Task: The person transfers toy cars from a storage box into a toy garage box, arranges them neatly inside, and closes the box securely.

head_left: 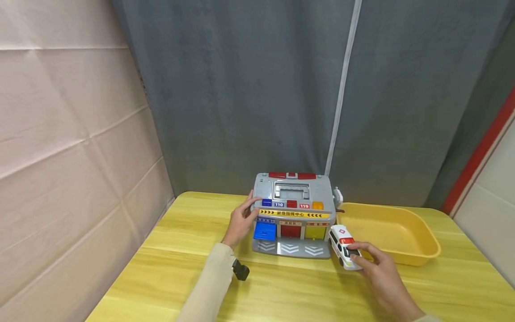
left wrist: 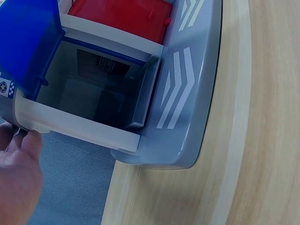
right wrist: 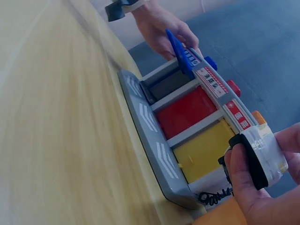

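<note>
A grey toy emergency station point(head_left: 291, 250) stands on the table, with a raised blue door point(head_left: 264, 231), a red door point(head_left: 290, 231) and a yellow door point(head_left: 315, 232). Behind the blue door, the bay point(left wrist: 79, 96) looks dark in the left wrist view. My left hand point(head_left: 240, 223) rests against the station's upper left corner, fingers on the roof edge near a blue button point(head_left: 267, 202). At the station's front right, my right hand point(head_left: 382, 273) pinches a white toy ambulance point(head_left: 337, 235) by its front end, thumb and fingers on opposite sides. In the right wrist view, the ambulance point(right wrist: 269, 154) hides part of the station's end.
A yellow plastic tray point(head_left: 432, 248) sits right of the station, close beside the ambulance. The wooden table point(head_left: 177, 250) ends at a grey curtain point(head_left: 241, 112) behind. Pale cloth point(head_left: 76, 179) hangs along the left.
</note>
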{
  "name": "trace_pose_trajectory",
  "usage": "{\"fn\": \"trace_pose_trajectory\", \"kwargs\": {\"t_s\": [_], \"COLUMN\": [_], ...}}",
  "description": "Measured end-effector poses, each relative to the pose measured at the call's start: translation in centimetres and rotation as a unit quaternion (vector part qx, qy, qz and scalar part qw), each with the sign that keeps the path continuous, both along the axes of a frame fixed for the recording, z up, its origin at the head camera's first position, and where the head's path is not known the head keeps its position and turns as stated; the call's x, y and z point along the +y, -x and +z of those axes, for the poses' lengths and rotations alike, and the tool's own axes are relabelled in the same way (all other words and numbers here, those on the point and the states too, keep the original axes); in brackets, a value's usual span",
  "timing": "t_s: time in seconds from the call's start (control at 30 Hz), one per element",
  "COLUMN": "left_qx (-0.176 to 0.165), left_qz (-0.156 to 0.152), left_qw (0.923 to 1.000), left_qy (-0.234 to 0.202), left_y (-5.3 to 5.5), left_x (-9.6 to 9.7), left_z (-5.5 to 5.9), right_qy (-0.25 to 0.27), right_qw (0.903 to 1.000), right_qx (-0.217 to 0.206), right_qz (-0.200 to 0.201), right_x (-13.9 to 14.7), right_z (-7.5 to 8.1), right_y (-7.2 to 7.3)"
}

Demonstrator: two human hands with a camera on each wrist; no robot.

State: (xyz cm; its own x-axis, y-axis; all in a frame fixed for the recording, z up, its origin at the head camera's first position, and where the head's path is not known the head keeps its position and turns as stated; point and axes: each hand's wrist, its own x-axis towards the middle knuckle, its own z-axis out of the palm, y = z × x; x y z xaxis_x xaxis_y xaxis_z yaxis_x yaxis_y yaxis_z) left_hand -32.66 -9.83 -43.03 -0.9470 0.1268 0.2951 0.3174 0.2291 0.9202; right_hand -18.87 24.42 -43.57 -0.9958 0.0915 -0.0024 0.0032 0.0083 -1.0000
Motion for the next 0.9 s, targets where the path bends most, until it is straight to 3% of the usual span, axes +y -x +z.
{"fn": "trace_pose_trajectory", "kwargs": {"t_s": [0.53,0.9], "left_qx": [-0.007,-0.005], "left_qz": [0.006,0.005], "left_qw": [0.9999,0.9999], "left_qy": [0.01,0.009], "left_y": [-0.1,-0.1], "left_x": [0.0,0.0], "left_z": [0.2,0.1], "right_qy": [-0.019,0.022], "right_qw": [0.9997,0.999], "right_qx": [-0.013,-0.019], "right_qz": [0.009,0.035], "right_x": [-3.2,-5.5], "right_z": [0.2,0.1], "right_y": [-0.2,-0.2]}}
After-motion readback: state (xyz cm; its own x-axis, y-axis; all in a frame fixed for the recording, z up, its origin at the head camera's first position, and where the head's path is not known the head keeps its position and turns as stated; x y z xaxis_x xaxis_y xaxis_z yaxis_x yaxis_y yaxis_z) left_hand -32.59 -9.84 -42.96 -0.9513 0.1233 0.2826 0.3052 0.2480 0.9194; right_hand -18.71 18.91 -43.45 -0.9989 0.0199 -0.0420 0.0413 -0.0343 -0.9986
